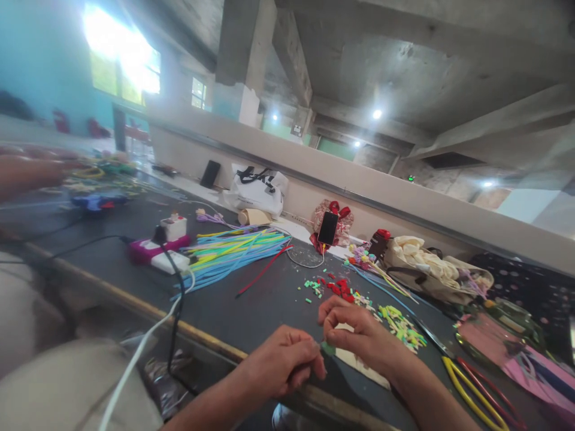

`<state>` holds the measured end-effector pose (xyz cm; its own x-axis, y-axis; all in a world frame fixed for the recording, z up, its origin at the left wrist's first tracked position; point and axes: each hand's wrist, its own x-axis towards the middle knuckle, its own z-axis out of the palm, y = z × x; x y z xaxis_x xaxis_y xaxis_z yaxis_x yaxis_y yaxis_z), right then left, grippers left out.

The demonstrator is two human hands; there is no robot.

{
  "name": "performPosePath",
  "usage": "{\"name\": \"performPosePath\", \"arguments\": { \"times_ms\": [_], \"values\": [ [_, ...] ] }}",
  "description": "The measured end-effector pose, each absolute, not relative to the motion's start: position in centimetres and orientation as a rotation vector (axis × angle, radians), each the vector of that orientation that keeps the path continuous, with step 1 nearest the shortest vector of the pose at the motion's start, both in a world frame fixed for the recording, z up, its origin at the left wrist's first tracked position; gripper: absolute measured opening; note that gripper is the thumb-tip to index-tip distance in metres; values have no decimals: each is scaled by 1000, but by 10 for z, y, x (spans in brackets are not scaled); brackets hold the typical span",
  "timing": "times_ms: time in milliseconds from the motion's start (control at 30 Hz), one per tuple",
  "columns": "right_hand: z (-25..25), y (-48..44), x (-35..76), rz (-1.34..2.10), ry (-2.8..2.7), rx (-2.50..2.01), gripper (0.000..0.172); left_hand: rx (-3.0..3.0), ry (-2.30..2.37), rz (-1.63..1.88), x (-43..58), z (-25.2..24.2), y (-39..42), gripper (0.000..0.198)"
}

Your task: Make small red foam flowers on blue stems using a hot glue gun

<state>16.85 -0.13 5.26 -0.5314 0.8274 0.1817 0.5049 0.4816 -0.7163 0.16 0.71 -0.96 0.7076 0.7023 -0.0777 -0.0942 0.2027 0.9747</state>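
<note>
My left hand (282, 362) and my right hand (354, 332) meet at the near edge of a dark work table (251, 311). Both are closed in a pinch on a small green piece (328, 348) held between their fingertips. Just beyond my right hand lie scattered small cut bits, red (340, 288) and green-yellow (401, 325). A bundle of long thin coloured strips (233, 250), blue, yellow and green, lies further left on the table.
A power strip with plugs and cables (157, 250) sits at the left. A phone (327, 227) stands propped at the back, beside bags (256, 190). Yellow-handled scissors (467, 377) lie at the right. Another person's blurred arm (27, 170) reaches in at far left.
</note>
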Motion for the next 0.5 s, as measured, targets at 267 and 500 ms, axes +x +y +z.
{"name": "performPosePath", "arguments": {
  "times_ms": [267, 500],
  "values": [
    [51, -4, 167, 874, -2175, -1147, 15, 1247, 610, 582, 1, -7, 5, 31],
    [52, -1, 171, 947, -1979, -1062, 9, 1211, 590, 592, 3, -11, 10, 34]
  ]
}}
